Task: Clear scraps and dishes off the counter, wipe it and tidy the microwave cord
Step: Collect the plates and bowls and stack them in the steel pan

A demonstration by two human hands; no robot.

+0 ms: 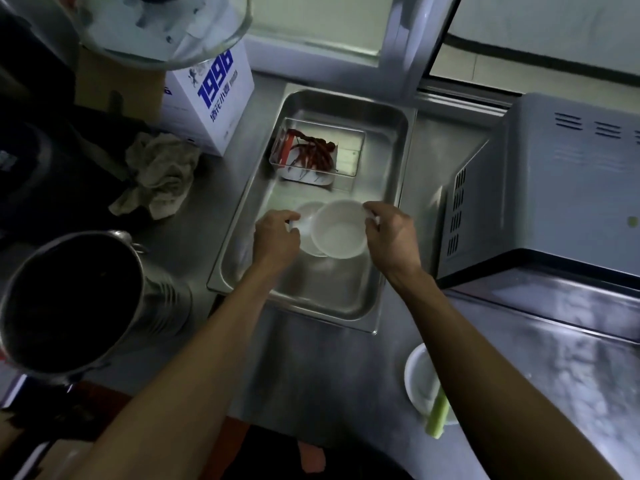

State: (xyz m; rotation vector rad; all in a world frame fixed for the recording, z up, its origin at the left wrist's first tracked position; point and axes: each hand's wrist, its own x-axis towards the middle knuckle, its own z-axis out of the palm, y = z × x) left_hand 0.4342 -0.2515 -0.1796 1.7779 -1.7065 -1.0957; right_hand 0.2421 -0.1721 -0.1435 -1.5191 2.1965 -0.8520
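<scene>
- My right hand [391, 233] pinches the rim of a white bowl [339, 230] with bent fingers [372, 206].
- My left hand [275, 233] curls its fingers on a smaller white dish [310, 211], which is tucked just under the bowl's left edge.
- Both lie inside a shiny metal tray [349, 303] on the tabletop [311, 368].
- At the far end of the tray sits a clear box [349, 157] with red dried chilies [313, 150] in it.
- A grey microwave [554, 188] stands just right of the tray.
- A crumpled rag [159, 178] lies on the tabletop left of the tray.
- Behind the rag is a white carton [211, 95] with blue print, and a glass lid [166, 29] sits up above it.
- A big metal pot [72, 299] stands near me on the left.
- Near my right arm there is a white plate [420, 375] with a green stalk [438, 415] lying across it.
</scene>
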